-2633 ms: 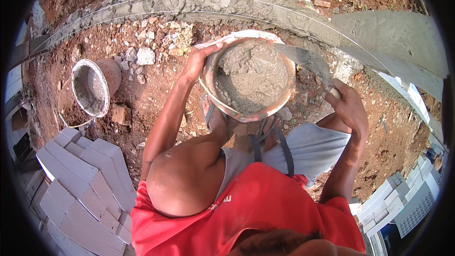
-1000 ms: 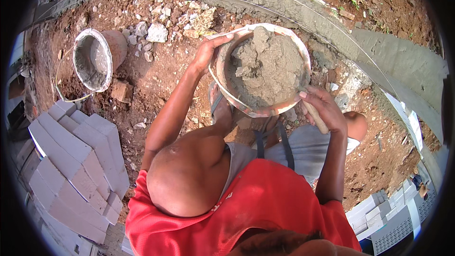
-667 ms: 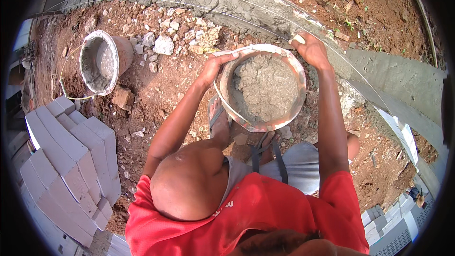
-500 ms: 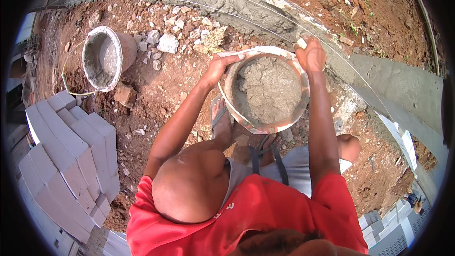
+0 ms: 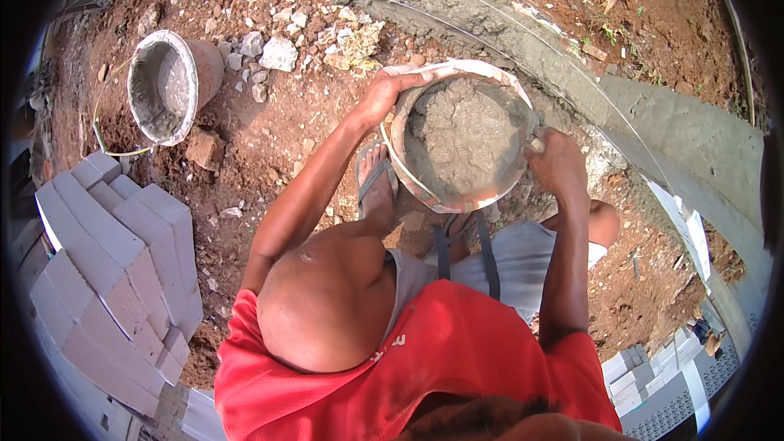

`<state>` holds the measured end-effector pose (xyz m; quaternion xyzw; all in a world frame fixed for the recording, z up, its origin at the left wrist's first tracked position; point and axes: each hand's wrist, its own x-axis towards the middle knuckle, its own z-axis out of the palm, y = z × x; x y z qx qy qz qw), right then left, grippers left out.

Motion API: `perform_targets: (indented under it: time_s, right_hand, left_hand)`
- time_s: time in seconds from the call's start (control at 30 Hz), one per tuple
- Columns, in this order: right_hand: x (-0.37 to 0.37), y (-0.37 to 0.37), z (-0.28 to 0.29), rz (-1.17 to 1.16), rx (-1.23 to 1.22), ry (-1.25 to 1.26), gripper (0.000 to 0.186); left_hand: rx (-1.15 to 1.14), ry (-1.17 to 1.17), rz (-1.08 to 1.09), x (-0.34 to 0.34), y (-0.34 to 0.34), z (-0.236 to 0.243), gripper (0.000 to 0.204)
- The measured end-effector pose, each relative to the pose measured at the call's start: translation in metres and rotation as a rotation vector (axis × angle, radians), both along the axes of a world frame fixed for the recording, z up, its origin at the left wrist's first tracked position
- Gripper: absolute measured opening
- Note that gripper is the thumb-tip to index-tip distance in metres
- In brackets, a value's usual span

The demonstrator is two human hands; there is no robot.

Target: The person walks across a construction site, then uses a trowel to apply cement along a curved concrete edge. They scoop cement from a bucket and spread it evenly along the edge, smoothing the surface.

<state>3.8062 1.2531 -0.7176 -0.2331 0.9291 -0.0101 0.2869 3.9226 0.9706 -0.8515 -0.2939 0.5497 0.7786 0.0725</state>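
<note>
Steadily, the left hand [image 5: 390, 96] is gripping the bucket [image 5: 469, 202] at the upper left of its rim, fingers clamped over the edge with one of them lying along it. The right hand [image 5: 559, 165] is closing around a trowel [image 5: 536, 145] just beside the right side of that rim; mostly its pale grip is showing, and how far the blade is reaching into the bucket cannot be told. The two hands are staying well apart, with the bucket between them. It is sitting in front of the person's feet, its mouth facing up, and it is holding grey mortar [image 5: 465, 135], which is lying below the rim.

A second bucket [image 5: 210, 73] is leaning over to the left, its mouth turned outward and its inside coated grey, with a wire handle [image 5: 100, 126] hanging out. A brown stone [image 5: 205, 149] is resting just beside it. Pale rubble [image 5: 279, 54] is lying between that bucket and a wet grey strip [image 5: 469, 6] that is curving across the top. Grey blocks [image 5: 122, 253] are standing stacked at the lower left, and a grey slab [image 5: 678, 110] is stretching along the right.
</note>
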Motion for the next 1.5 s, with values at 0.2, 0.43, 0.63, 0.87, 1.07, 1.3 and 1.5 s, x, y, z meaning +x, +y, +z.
perform_targets:
  time_s: [0.2, 0.43, 0.63, 0.87, 1.07, 1.3, 1.5]
  right_hand:
    - [0.074, 0.014, 0.012, 0.204, -0.303, 0.014, 0.033]
    - [0.063, 0.017, -0.005, -0.656, -0.107, -0.947, 0.047]
    - [0.047, 0.055, 0.027, 0.017, 0.018, -0.109, 0.044]
    - [0.105, 0.001, -0.050, -0.336, -0.227, -0.556, 0.040]
    - [0.145, 0.000, -0.042, -0.732, -0.391, -0.857, 0.036]
    - [0.116, 0.024, -0.030, -0.732, -0.493, -0.851, 0.032]
    - [0.044, 0.013, 0.004, -0.569, -0.374, -0.805, 0.029]
  left_hand:
    - [0.007, 0.027, -0.034, 0.007, 0.001, 0.023, 0.033]
    - [-0.102, -0.010, -0.108, -0.001, 0.017, 0.035, 0.034]
    - [0.048, -0.058, -0.061, 0.009, 0.004, 0.028, 0.042]
    - [0.070, -0.012, 0.000, 0.000, 0.021, 0.031, 0.033]
    - [0.002, -0.031, -0.033, 0.008, 0.019, 0.032, 0.030]
    - [0.118, -0.100, -0.015, 0.003, -0.001, 0.021, 0.040]
    - [0.143, -0.032, 0.039, 0.011, -0.015, -0.008, 0.045]
